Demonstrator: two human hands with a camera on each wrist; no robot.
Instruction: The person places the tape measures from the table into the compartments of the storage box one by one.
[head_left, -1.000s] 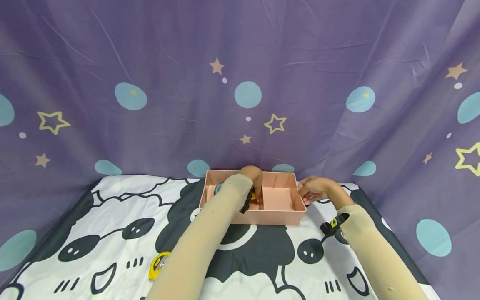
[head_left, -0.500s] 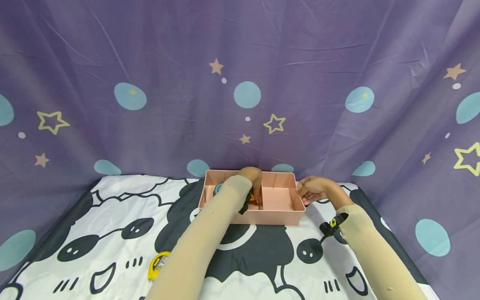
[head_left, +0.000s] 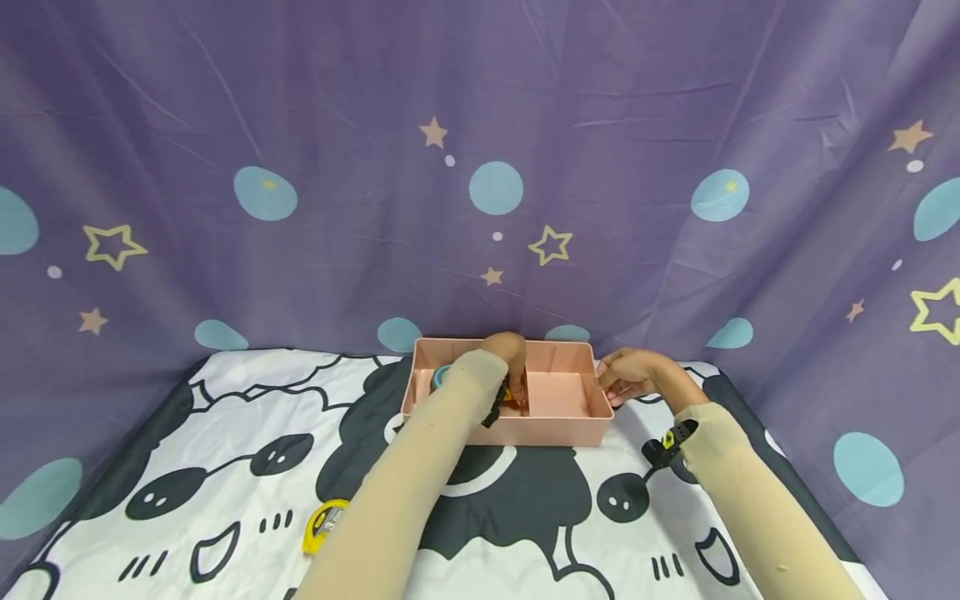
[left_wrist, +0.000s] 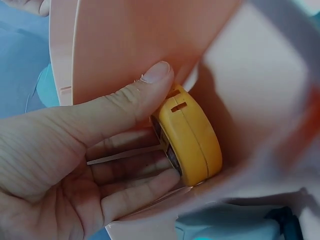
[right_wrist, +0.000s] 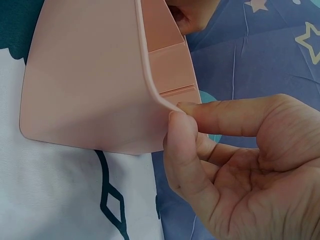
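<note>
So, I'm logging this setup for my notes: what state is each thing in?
Rectangular pink plastic box: upright, open-topped, rim pinched by right hand
Rounded yellow plastic case inside it: label side facing left hand, which touches it
Yellow tape measure: on black-and-white cloth, label showing, partly behind left sleeve
Blue-and-dark object in the box: mostly hidden, state unclear
Purple patterned curtain: hanging

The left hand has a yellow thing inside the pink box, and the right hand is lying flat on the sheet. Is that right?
Not quite: the right hand isn't lying flat. It pinches the pink box at its rim, as the right wrist view shows. The left hand does have a yellow thing inside the box.
</note>
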